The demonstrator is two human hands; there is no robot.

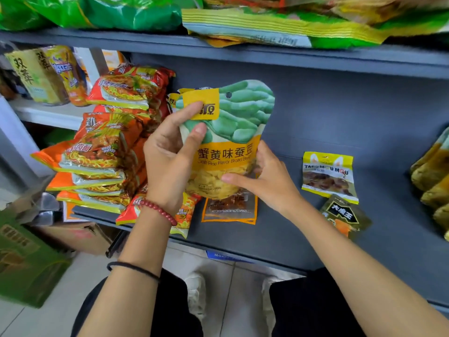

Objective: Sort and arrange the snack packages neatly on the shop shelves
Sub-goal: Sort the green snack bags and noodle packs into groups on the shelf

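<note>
The left hand [170,147] pinches the upper left edge of the bean bag [226,142] between thumb and fingers. The right hand [262,181] is curled round its lower right edge, with the thumb across the front. So both hands hold this 1 bag upright, in the centre of the frame, above the front of the grey shelf [315,239] and not yet set down. A second yellow tab shows behind its top left corner; whether it is another bag, I cannot tell.

In my judgement the task is about in the middle. The noodle packs [104,147] at centre left are already in a pile, although it fans out a little. 3 small pouches lie loose and flat on the shelf: an orange pouch [228,212] just under the bean bag, a yellow pouch [328,176] to the right, and a dark pouch [345,215] touching its lower corner. These, and the bean bag, are left to place — and much of the shelf is bare.

The bean bag reads "蟹黄味蚕豆" and, below, "Crab Roe Flavor Broad Bean", with the end covered by the right hand. The yellow pouch reads about "TANG MOU MOU". The dark pouch has 3 white characters, perhaps "大魔王". On the noodle packs I can read "劲" only.
</note>
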